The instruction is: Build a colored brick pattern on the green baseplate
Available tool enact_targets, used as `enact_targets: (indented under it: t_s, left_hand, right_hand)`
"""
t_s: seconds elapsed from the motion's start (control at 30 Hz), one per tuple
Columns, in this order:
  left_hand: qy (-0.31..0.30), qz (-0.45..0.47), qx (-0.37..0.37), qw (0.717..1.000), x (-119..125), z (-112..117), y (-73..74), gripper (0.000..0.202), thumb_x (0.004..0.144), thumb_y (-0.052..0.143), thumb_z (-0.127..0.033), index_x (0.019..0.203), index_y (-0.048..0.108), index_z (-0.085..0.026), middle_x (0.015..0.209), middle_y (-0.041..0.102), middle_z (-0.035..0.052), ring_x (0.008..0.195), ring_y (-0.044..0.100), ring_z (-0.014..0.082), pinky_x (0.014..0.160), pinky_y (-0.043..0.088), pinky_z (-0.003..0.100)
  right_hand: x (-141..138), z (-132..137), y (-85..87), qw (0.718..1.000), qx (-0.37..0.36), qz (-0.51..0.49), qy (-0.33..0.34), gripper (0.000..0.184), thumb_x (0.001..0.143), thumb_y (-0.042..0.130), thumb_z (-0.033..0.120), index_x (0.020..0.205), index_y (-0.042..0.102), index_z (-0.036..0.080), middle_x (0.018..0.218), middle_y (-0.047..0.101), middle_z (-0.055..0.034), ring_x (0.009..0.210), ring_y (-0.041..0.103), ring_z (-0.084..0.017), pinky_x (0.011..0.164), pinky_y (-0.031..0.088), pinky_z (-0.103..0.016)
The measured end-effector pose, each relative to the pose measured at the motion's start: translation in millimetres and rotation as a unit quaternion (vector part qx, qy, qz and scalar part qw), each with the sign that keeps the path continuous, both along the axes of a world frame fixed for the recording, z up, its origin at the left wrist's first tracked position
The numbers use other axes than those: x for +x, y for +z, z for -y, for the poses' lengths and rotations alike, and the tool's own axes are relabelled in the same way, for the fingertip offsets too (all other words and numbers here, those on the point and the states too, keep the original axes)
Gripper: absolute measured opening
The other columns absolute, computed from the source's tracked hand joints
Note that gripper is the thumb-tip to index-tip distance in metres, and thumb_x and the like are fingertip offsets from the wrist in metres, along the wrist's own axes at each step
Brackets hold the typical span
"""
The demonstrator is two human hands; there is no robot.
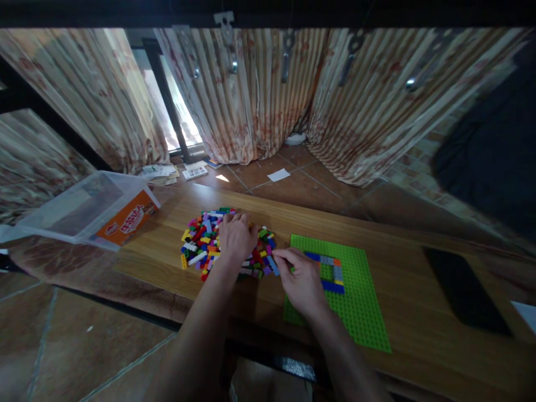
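Here, left hand point(237, 241) spreads over bricks point(205, 240); right hand point(302, 278), pinched, overhangs baseplate's point(358, 312) left edge.

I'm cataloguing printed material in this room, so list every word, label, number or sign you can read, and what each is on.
"达人" (likely): last two large white characters on the orange label of the clear plastic box; the preceding ones are too blurred.
White card with dark print, on the floor: too small to read.
Papers beside it: too small to read.
Brick pile and green baseplate: no lettering discernible.
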State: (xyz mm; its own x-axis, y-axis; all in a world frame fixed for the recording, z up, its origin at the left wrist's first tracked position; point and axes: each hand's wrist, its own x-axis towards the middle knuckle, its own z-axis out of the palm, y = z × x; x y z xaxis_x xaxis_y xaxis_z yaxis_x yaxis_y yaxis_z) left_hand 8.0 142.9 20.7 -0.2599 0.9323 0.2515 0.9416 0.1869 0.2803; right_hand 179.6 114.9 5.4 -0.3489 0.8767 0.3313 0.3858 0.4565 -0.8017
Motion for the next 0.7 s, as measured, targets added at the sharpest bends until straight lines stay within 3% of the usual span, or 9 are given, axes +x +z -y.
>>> enact_targets:
  t_s: [0.17,0.3,0.5,0.6,0.7]
  left_hand:
    - [0.052,-0.021,-0.02,0.998,7,-5,-0.6,0.036,0.085,0.047,-0.029,0.113,0.066,-0.017,0.111,0.068,0.0155,0.111,0.054,0.035,0.092,0.039,0.047]
    - [0.073,-0.048,-0.026,0.996,6,-7,-1.4,0.032,0.083,0.047,-0.029,0.103,0.07,-0.02,0.105,0.07,0.013,0.105,0.056,0.0331,0.088,0.04,0.044]
    - [0.075,-0.028,-0.016,0.997,0,-6,4.2,0.033,0.083,0.048,-0.031,0.104,0.071,-0.019,0.104,0.071,0.0124,0.103,0.06,0.0312,0.091,0.042,0.043]
    - [0.074,0.032,0.045,0.996,-2,-2,16.0,0.034,0.084,0.049,-0.033,0.106,0.071,-0.018,0.106,0.071,0.012,0.102,0.062,0.03,0.093,0.043,0.042]
    - [0.052,0.215,0.091,0.971,5,5,27.9,0.033,0.082,0.053,-0.036,0.103,0.07,-0.016,0.098,0.072,0.0096,0.091,0.066,0.0255,0.084,0.049,0.037]
  right_hand:
    - [-3,10,-3.2,1.0,0.008,-0.011,0.014,0.021,0.091,0.049,0.018,0.091,0.07,0.023,0.084,0.069,-0.0031,0.08,0.065,-0.016,0.075,0.05,-0.027]
    - [-6,16,-3.2,0.999,0.014,0.0,0.034,0.022,0.091,0.048,0.018,0.092,0.069,0.024,0.085,0.07,-0.0032,0.082,0.065,-0.016,0.077,0.05,-0.028]
    - [-4,19,-1.7,0.999,0.022,0.01,0.045,0.021,0.092,0.048,0.018,0.093,0.069,0.022,0.087,0.07,-0.004,0.083,0.064,-0.017,0.077,0.05,-0.028]
    - [-1,18,-0.6,0.999,0.029,0.004,0.04,0.022,0.092,0.048,0.018,0.093,0.069,0.022,0.086,0.07,-0.0042,0.083,0.064,-0.017,0.077,0.05,-0.028]
    - [6,15,2.0,0.999,0.024,-0.011,0.019,0.022,0.092,0.048,0.019,0.094,0.069,0.023,0.087,0.07,-0.004,0.083,0.065,-0.016,0.078,0.051,-0.028]
